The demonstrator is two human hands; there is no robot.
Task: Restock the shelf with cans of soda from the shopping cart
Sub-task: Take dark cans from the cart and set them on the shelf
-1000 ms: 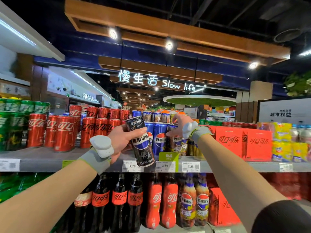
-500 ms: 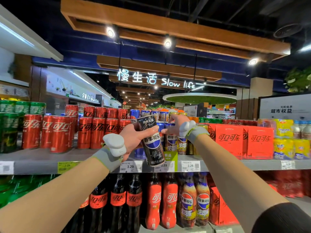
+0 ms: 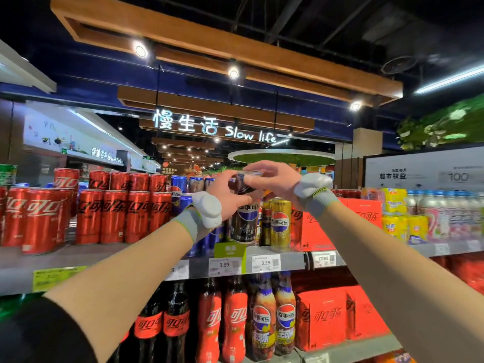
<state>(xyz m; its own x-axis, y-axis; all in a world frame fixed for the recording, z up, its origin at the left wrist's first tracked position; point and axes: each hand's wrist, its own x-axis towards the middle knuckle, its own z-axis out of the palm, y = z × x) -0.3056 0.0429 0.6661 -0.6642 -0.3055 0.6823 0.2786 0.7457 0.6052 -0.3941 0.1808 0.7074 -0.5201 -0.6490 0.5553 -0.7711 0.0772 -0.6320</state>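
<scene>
The slim black aluminium soda can (image 3: 244,186) is held upright at the middle of the grey metal shelf (image 3: 86,254), its long axis vertical. It sits directly above a matching black can (image 3: 245,225) that stands on the shelf just left of a gold can (image 3: 280,221). The left hand (image 3: 227,196) wraps curled fingers round its body from the near left, and the right hand (image 3: 276,180) pinches its top rim from the right. I judge the move to be a straight drop onto the lower lid, though whether the two cans already touch cannot be told.
</scene>
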